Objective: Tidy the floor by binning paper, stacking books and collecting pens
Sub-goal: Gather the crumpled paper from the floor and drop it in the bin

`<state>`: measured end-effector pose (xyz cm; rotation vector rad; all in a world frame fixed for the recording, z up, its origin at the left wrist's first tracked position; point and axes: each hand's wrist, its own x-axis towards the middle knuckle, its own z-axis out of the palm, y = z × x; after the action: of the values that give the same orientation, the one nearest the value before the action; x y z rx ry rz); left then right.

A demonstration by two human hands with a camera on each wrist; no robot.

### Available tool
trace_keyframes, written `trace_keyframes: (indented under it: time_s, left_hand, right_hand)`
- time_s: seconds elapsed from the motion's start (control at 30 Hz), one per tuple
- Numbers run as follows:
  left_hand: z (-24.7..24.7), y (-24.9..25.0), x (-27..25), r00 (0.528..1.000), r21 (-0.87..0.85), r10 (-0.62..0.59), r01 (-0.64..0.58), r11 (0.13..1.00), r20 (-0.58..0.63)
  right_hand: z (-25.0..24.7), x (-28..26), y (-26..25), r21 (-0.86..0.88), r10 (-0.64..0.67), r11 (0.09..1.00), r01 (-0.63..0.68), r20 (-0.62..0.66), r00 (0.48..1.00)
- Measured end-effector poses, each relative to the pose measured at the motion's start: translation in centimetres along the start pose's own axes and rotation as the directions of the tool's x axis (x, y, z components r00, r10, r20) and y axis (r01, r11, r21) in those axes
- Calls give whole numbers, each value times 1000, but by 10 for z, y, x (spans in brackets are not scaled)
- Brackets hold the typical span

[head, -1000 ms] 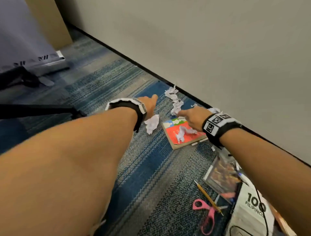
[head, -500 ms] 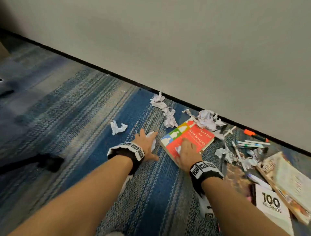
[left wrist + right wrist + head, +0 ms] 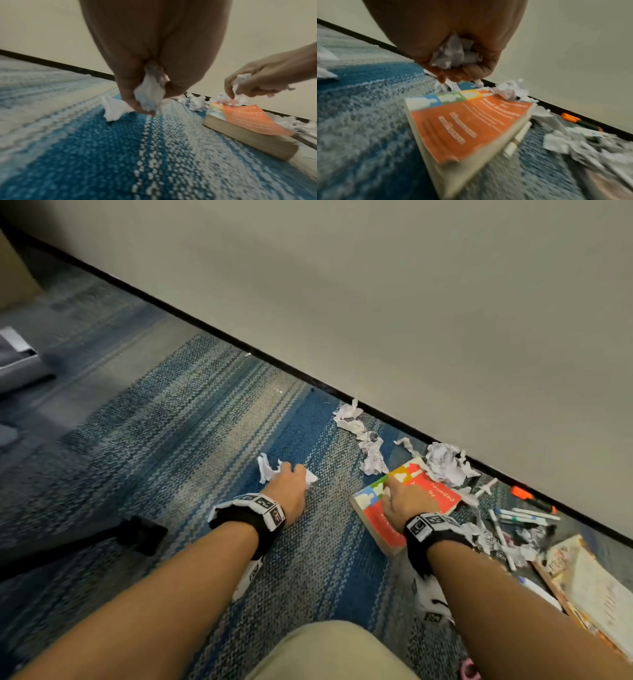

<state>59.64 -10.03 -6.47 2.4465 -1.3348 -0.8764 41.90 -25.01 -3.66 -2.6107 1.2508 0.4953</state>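
Paper wads in both fists — left hand (image 3: 291,484) clamped on one left of the book (image 3: 431,498), right hand (image 3: 399,501) on one over its cover. I'd worry about overfilling: grabbing the scrap (image 3: 265,469) beside the left hand could spill what's held.

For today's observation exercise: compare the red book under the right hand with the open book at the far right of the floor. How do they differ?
The red book lies closed; the open book shows a pale page. The red book has crumpled paper on its far corner; the open book's page is bare. The right hand, gripping paper, is over the red book; no hand is near the open book. Both lie flat on the carpet, not yet stacked.
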Motion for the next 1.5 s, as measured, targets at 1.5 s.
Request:
trace_keyframes:
  time_s: [1.5]
  left_hand:
    - [23,107,211,982,170,-189,190,967,-23]
  right_hand:
    - [-11,169,77,50,-55,997,60,-97,994]
